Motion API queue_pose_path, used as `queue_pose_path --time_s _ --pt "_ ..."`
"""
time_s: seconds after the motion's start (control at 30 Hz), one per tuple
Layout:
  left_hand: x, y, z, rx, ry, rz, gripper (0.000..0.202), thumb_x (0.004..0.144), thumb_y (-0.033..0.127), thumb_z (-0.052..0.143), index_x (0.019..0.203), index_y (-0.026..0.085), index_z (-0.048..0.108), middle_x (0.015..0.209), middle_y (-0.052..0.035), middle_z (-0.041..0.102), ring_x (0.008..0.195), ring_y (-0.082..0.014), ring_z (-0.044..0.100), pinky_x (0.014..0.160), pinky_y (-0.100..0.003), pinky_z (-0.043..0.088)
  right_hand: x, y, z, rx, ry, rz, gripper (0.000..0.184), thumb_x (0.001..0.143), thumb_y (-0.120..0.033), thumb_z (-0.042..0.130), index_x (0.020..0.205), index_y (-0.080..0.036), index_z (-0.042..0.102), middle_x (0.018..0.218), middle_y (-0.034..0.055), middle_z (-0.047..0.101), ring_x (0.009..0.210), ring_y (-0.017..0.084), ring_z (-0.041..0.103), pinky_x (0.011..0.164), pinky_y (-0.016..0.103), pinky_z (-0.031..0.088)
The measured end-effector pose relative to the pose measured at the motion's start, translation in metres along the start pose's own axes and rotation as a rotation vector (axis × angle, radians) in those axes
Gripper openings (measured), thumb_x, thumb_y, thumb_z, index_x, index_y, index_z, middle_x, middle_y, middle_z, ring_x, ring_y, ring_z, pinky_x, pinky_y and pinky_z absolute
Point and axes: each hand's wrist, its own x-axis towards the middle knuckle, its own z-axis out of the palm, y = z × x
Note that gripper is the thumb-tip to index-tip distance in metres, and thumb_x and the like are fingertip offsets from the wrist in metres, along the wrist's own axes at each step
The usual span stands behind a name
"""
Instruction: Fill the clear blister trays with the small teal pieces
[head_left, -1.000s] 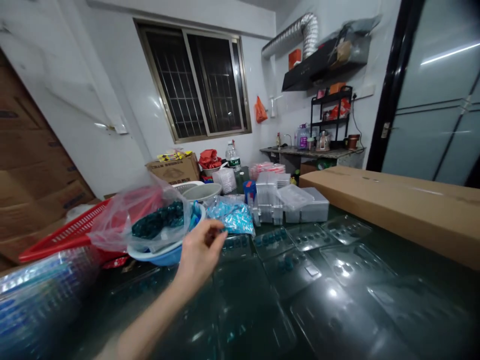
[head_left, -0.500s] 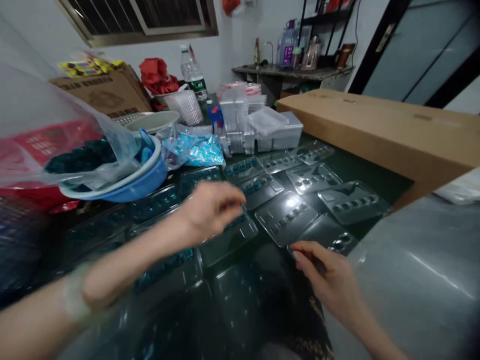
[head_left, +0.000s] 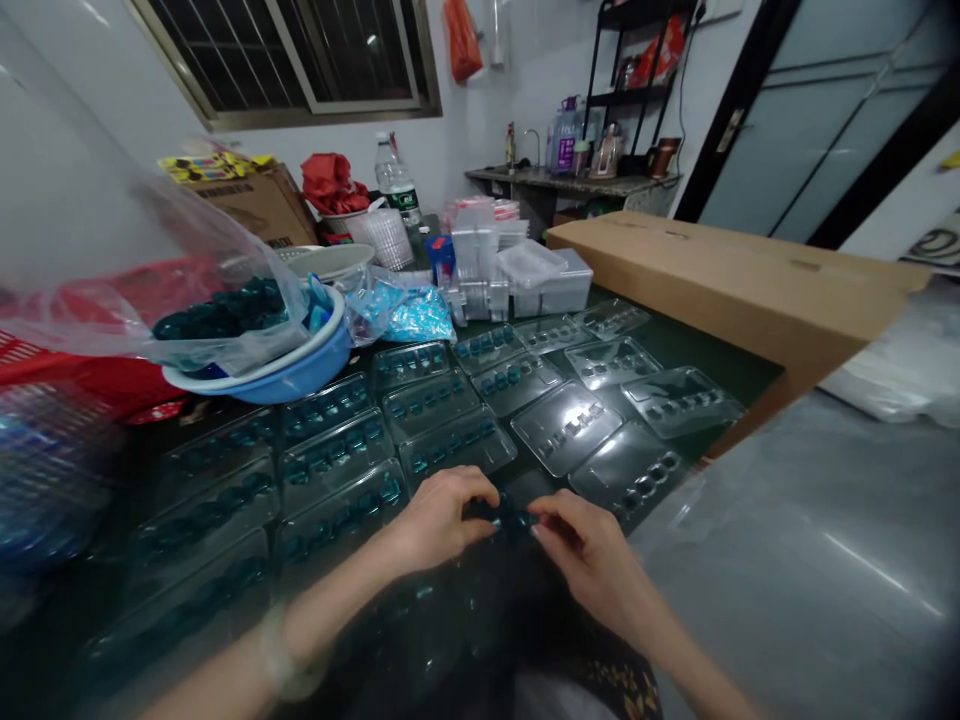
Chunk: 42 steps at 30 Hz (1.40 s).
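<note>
My left hand [head_left: 441, 515] and my right hand [head_left: 585, 553] meet at the near edge of the dark table, fingers pinched together on small dark teal pieces [head_left: 504, 516] held between them. In front of them lie several clear plastic blister trays [head_left: 442, 402], many with teal pieces in their pockets; the ones on the right [head_left: 571, 425] look unfilled. A blue basin [head_left: 300, 368] at the left holds a clear bag of dark teal pieces [head_left: 221, 312].
A long cardboard box [head_left: 720, 275] runs along the right. Stacked clear plastic containers [head_left: 525, 270], a bag of light blue parts [head_left: 405, 312] and a red basket [head_left: 90, 375] stand at the back and left. A clear plastic stack [head_left: 825, 560] fills the near right.
My left hand drew back from the bags near the basin to the near edge, my right hand came into view, and the two closed together on small teal pieces. The camera tilted down.
</note>
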Motion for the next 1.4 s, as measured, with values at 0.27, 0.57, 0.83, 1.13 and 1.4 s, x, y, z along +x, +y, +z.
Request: queue_pose_path --time_s 0.27,0.57,0.83,1.13,1.4 --pt "-0.004 -0.001 -0.005 -0.282 0.118 -0.106 0.017 0.079 0.030 0.048 0.080 0.016 0.057 0.063 0.0010 0.053 0.054 -0.0093 0.047 0.047 -0.020 0.035 0.017 -0.013 0.026 0.096 0.058 -0.050 0.030 0.077 -0.013 0.050 0.105 -0.023 0.051 0.084 0.0009 0.053 0.065 0.012 0.050 0.060 0.024 0.040" --pt "-0.011 0.010 0.003 -1.022 0.121 -0.282 0.019 0.076 0.034 0.055 0.076 0.015 0.055 0.057 0.0003 0.053 0.045 -0.0068 0.046 0.039 -0.017 0.030 0.029 -0.027 0.034 0.222 0.225 -0.142 0.014 0.080 -0.018 0.049 0.092 -0.020 0.055 0.079 0.0018 0.054 0.068 0.013 0.052 0.060 0.025 0.041" --pt "0.004 0.017 0.016 -1.064 0.301 -0.339 0.026 0.073 0.037 0.060 0.063 0.015 0.050 0.047 0.0067 0.040 0.038 -0.0024 0.030 0.036 -0.016 0.016 0.039 -0.028 0.022 0.156 0.225 -0.221 0.022 0.080 -0.015 0.048 0.100 -0.019 0.055 0.082 0.0048 0.056 0.073 0.016 0.053 0.064 0.027 0.042" --pt "0.035 0.019 0.019 -1.164 0.375 -0.314 0.021 0.073 0.038 0.059 0.079 0.017 0.055 0.057 0.0058 0.043 0.045 -0.0041 0.036 0.037 -0.016 0.021 0.082 -0.016 -0.013 -0.004 0.184 -0.193 0.013 0.079 -0.016 0.048 0.088 -0.018 0.058 0.076 0.0027 0.055 0.068 0.014 0.052 0.062 0.025 0.040" --pt "0.052 0.022 0.006 -1.043 0.595 -0.238 0.026 0.068 0.029 0.065 0.092 0.020 0.061 0.062 0.0055 0.051 0.045 -0.0049 0.040 0.038 -0.017 0.028 0.115 -0.011 -0.006 0.485 -0.042 0.141 0.018 0.082 -0.027 0.046 0.076 -0.015 0.058 0.049 -0.0053 0.044 0.042 0.007 0.040 0.040 0.018 0.030"
